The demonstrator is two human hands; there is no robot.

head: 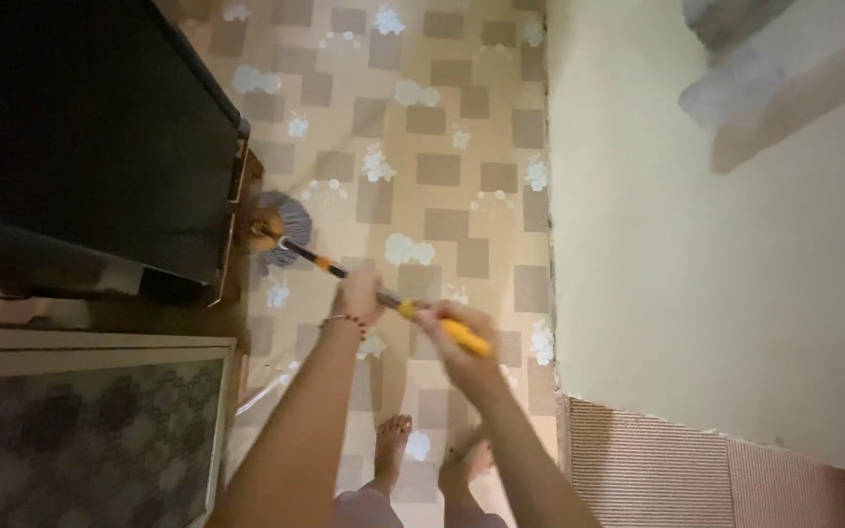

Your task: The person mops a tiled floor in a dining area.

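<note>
A mop with a yellow and black handle slants across the patterned floor. Its round grey head rests on the floor against the foot of a dark cabinet. My left hand, with a bead bracelet on the wrist, grips the handle lower down, nearer the head. Higher up, my right hand is closed round the yellow upper end. My two bare feet stand on the floor below the hands.
A large dark cabinet fills the upper left. A panel with a grey diamond pattern stands at the lower left. A pale yellow wall runs down the right, with a ribbed mat at its foot. The floor has brown squares and white flowers.
</note>
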